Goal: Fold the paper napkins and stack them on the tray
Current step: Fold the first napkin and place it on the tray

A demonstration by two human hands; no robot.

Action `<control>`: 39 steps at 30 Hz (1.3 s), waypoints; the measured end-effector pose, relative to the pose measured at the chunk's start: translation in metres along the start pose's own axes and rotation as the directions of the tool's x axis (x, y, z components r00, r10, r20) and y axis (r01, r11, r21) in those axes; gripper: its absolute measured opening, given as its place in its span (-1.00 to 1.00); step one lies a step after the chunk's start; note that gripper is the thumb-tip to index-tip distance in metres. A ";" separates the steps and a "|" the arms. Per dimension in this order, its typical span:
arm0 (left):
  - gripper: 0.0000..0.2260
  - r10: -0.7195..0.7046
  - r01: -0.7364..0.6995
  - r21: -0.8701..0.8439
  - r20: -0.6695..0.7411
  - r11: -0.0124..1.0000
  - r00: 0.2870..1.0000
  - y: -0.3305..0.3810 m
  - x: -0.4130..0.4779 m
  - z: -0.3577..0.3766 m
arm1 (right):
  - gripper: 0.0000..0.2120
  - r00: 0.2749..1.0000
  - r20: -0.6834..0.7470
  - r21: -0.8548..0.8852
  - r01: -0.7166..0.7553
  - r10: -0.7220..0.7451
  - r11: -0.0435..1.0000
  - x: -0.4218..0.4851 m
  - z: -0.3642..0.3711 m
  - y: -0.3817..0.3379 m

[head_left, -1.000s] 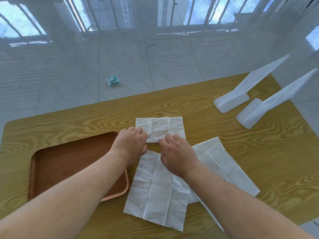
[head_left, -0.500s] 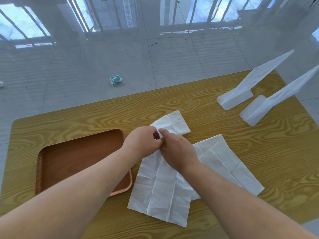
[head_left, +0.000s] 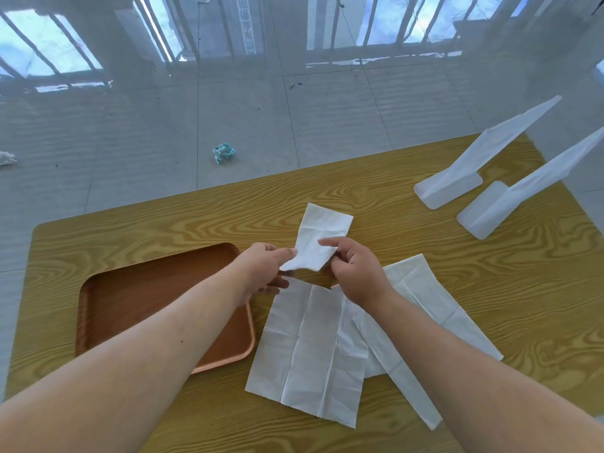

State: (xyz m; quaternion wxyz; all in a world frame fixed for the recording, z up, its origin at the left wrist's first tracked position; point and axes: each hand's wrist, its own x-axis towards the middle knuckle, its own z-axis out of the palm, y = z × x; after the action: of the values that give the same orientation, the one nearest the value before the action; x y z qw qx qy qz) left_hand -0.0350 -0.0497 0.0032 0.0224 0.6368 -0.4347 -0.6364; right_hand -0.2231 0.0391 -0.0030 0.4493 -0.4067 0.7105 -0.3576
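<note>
While both hands point(head_left: 354, 273) grip, napkin point(head_left: 322, 233) rises (folded).

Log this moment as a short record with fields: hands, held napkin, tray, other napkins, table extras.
left hand: left hand pinches the folded napkin's lower left corner
right hand: right hand grips its lower right edge
held item: folded napkin, lifted above the table
tray: brown tray, holds no napkins
unfolded napkins: two, overlapping, flat on the table; near one, far one
extras: two white plastic stands at the far right
</note>
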 end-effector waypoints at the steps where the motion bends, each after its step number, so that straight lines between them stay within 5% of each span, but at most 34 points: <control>1: -0.45 0.008 -0.007 -0.070 0.014 0.998 1.000 -0.001 0.000 0.003 | -0.57 1.000 0.019 -0.012 -0.002 0.002 1.000 0.000 -0.001 0.001; 9: -0.70 0.100 -0.093 -0.135 0.048 0.986 0.994 -0.004 -0.004 0.012 | -0.67 0.985 0.114 -0.574 0.174 -0.133 0.800 -0.010 -0.013 0.006; 14: -0.64 0.145 -0.129 -0.200 0.067 0.971 0.987 0.002 -0.010 0.013 | -0.85 0.997 0.047 -0.375 0.069 -0.056 0.925 -0.011 -0.016 0.006; 17: -0.58 0.296 -0.284 0.091 -0.162 0.954 0.941 0.003 -0.010 0.015 | -0.74 0.996 -0.034 -0.226 -0.093 0.088 0.970 -0.002 -0.018 0.004; 19: -0.67 0.542 -0.386 0.520 -0.187 0.762 0.819 0.000 -0.009 0.016 | -0.77 0.985 -0.093 -0.285 -0.164 0.143 0.944 0.004 -0.021 0.003; 21: -0.74 0.716 -0.440 0.770 -0.031 0.462 0.698 -0.001 -0.007 0.019 | -0.74 0.973 -0.180 -0.396 -0.204 0.142 0.895 0.005 -0.024 0.004; 24: -0.66 0.745 -0.447 0.887 0.219 0.117 0.630 -0.003 0.002 0.023 | -0.65 0.971 -0.223 -0.513 -0.040 -0.088 0.858 0.000 -0.024 0.008; 26: -0.61 0.709 -0.415 0.910 0.312 -0.031 0.632 -0.003 0.009 0.026 | -0.76 0.961 -0.085 -0.632 0.151 -0.262 0.760 -0.002 -0.023 0.013; 31: -0.70 0.665 -0.373 0.908 0.399 -0.191 0.631 -0.003 0.018 0.031 | -0.68 0.917 0.305 -0.811 0.391 -0.256 0.435 0.000 -0.018 0.022; 36: -0.96 0.662 -0.343 0.876 0.481 -0.339 0.575 0.001 0.016 0.036 | -0.76 0.906 0.303 -0.835 0.402 -0.296 0.376 0.008 -0.014 0.021; 39: -0.92 0.681 -0.353 0.870 0.491 -0.345 0.543 0.003 0.014 0.038 | -0.92 0.892 0.299 -0.846 0.412 -0.339 0.338 0.010 -0.012 0.020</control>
State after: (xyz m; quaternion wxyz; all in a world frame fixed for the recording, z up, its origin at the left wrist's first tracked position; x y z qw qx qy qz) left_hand -0.0709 -0.0398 -0.0137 -0.0720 0.2475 -0.9659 0.0258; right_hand -0.2419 0.0397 -0.0197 0.0952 -0.7449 0.6603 -0.0067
